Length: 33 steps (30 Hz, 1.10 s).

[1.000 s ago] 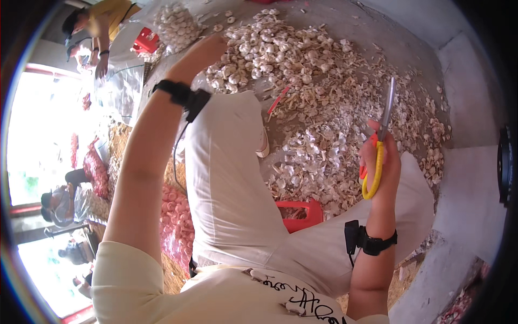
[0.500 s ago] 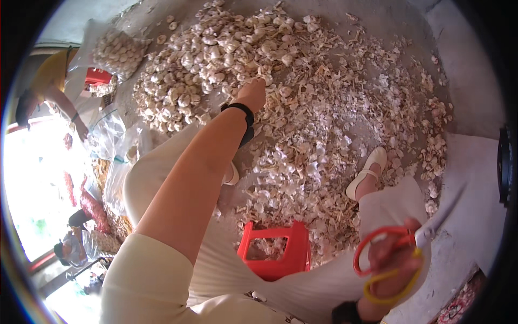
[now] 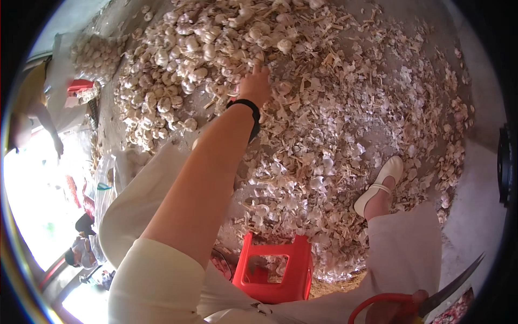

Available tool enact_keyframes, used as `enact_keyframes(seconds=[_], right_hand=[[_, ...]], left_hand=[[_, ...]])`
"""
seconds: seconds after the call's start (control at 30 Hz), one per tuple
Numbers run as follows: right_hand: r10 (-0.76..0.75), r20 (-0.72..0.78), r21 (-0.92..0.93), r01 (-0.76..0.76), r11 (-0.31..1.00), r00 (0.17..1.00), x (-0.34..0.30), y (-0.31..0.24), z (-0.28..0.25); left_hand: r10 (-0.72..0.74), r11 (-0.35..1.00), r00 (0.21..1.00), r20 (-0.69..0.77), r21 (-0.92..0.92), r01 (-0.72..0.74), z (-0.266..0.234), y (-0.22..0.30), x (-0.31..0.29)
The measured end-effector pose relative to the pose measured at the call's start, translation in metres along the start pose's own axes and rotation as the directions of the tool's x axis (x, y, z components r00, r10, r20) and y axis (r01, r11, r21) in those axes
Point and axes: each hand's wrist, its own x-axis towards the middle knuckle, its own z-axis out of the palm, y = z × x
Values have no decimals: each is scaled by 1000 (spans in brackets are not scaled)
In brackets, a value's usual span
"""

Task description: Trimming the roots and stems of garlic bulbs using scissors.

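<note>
My left hand [image 3: 256,86], with a black band on its wrist, reaches out to the near edge of a heap of garlic bulbs [image 3: 189,48]. Its fingers stretch forward to the bulbs and seem to touch them; nothing shows in its grasp. At the lower right, my right hand [image 3: 384,313] holds a pair of scissors [image 3: 452,286] by their red and yellow handles, the dark blades pointing up to the right. The bottom edge of the picture cuts off part of this hand. Loose garlic skins and cut stalks [image 3: 318,146] cover the ground between my feet.
A red plastic stool [image 3: 275,294] stands below me between my legs. My cream shoe [image 3: 386,181] rests among the skins. At the left are a filled clear bag of garlic [image 3: 97,54], another person's arm [image 3: 48,121] and a further person [image 3: 81,251]. A pale wall runs along the right.
The view has shifted. My left hand's fingers now stretch toward the bulbs, where before they were curled. My right hand with the scissors has dropped toward the bottom edge.
</note>
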Motion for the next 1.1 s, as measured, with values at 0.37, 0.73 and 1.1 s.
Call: enact_keyframes(seconds=[0.37, 0.73, 1.1], right_hand=[[-254, 216, -170, 292, 941, 943, -62, -41, 102], [-215, 264, -38, 233, 972, 940, -95, -6, 127], [-354, 332, -62, 395, 917, 874, -119, 21, 136]], left_hand=[[-43, 319, 966, 253, -913, 254, -173, 22, -135], [421, -213, 898, -125, -976, -36, -282, 66, -431], [288, -60, 923, -255, -967, -248, -214, 78, -468]])
